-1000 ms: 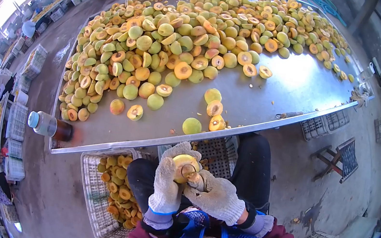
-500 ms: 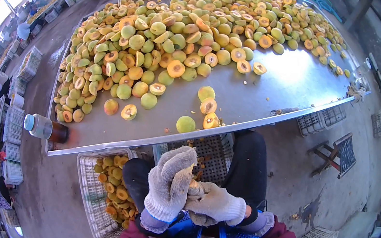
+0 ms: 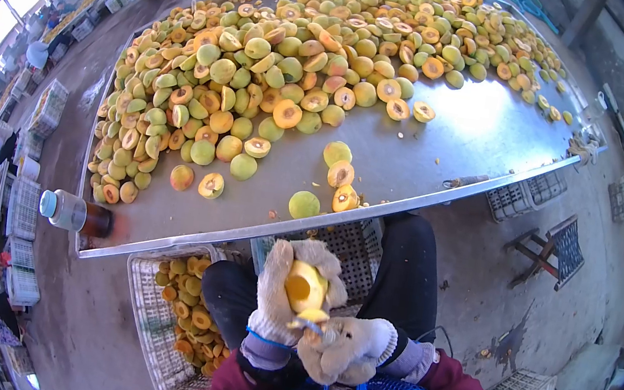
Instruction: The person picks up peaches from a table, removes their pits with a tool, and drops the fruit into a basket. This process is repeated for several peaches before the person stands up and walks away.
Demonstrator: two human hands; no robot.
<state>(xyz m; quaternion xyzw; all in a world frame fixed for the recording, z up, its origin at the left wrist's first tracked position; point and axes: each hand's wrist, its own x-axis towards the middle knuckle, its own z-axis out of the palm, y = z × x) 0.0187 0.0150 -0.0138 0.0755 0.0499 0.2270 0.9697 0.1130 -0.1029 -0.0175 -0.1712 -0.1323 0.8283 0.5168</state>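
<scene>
Hands (image 3: 273,287) (image 3: 352,352) gloved — left grasping fruit half (image 3: 304,288) (hollowed), right clenched round small tool (image 3: 317,329).

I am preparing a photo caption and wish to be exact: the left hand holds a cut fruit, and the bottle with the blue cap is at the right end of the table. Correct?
Not quite: the bottle is at the left end of the table, as the head view shows.

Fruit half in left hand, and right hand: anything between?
Head view: a yellow fruit piece and a metal tool tip lie between the fruit half and right hand.
</scene>
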